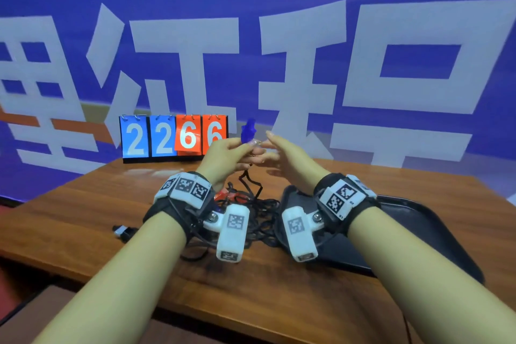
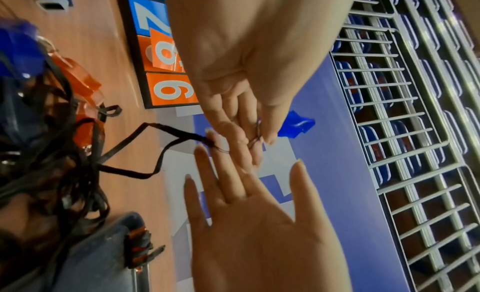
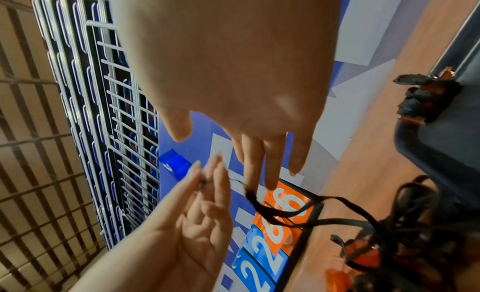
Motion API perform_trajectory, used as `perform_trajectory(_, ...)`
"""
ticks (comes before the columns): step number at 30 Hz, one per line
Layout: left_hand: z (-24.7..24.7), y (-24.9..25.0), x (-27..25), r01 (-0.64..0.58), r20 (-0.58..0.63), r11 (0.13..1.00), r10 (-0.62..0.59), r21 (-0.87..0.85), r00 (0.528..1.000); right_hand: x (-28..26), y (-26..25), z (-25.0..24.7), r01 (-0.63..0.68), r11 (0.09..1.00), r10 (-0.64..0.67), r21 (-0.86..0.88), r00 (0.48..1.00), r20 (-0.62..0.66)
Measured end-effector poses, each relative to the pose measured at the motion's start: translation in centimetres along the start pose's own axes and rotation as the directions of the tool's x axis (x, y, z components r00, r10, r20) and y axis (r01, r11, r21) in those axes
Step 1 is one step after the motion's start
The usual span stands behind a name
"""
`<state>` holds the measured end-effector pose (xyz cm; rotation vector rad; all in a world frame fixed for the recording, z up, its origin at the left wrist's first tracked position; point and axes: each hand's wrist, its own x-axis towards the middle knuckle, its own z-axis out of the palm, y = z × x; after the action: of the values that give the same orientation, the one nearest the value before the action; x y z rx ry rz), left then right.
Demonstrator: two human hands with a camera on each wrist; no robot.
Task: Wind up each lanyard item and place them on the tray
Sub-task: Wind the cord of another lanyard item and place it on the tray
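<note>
My left hand (image 1: 245,148) is raised above the table and pinches the metal ring (image 2: 255,139) of a blue plastic lanyard item (image 1: 248,129) between thumb and forefinger. Its black cord (image 1: 248,180) hangs down into a tangled pile of lanyards (image 1: 251,212), some with orange pieces. My right hand (image 1: 275,148) faces the left one with straight, spread fingers; the cord's top end (image 3: 251,193) lies against its fingertips. One orange item wound in black cord (image 2: 140,249) lies on the black tray (image 1: 418,234) to the right.
A flip scoreboard (image 1: 174,135) reading 2266 stands at the table's back edge before a blue banner wall. A small black and white piece (image 1: 121,230) lies on the wooden table (image 1: 97,204) at the left. A white wire rack (image 2: 415,132) rises nearby.
</note>
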<state>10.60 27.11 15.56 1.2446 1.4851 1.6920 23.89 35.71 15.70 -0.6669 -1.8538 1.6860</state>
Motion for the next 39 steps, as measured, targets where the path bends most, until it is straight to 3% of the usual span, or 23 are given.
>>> perform_trajectory(5,-0.3,-0.4,0.1,-0.012,-0.102,0.997,0.005,-0.07,0.995,0.1,1.6,0.6,0.009,1.0,-0.011,0.017,0.992,0.123)
perform_trajectory(10,-2.0,-2.6,0.3,0.027,-0.26,0.988,-0.066,-0.152,0.963,0.2,1.4,-0.6,0.129,0.987,-0.138,-0.097,0.986,-0.096)
perform_trajectory(13,-2.5,-3.9,0.5,0.047,-0.326,0.985,-0.1,-0.168,0.94,-0.1,0.4,-1.1,0.198,0.971,-0.218,-0.133,0.962,-0.162)
perform_trajectory(19,-2.3,-5.1,0.4,0.103,-0.356,0.935,-0.23,-0.34,0.906,-1.0,-1.8,-1.1,0.353,0.934,-0.358,-0.058,0.916,-0.18)
perform_trajectory(24,-3.1,-6.6,0.1,0.153,-0.374,0.953,-0.247,-0.262,0.894,-1.0,-2.5,-2.4,0.449,0.889,-0.404,0.091,0.862,-0.308)
perform_trajectory(30,-2.6,-6.5,-0.3,0.117,-0.372,0.966,-0.199,-0.23,0.907,-1.0,-1.0,-3.5,0.363,0.931,-0.341,0.045,0.906,-0.25)
perform_trajectory(34,-1.5,-5.0,-0.1,0.122,-0.267,0.965,-0.185,-0.234,0.946,-1.7,0.2,-3.6,0.175,0.985,-0.174,0.008,0.981,-0.091)
perform_trajectory(37,-0.7,-3.4,0.1,0.125,-0.157,0.946,-0.179,-0.3,0.971,-2.0,1.5,-3.4,0.008,0.957,-0.022,-0.291,0.999,-0.044)
perform_trajectory(39,-0.1,-2.5,0.1,0.133,-0.091,0.944,-0.167,-0.301,0.982,-1.8,2.6,-3.2,0.036,0.868,-0.054,-0.495,0.998,-0.023)
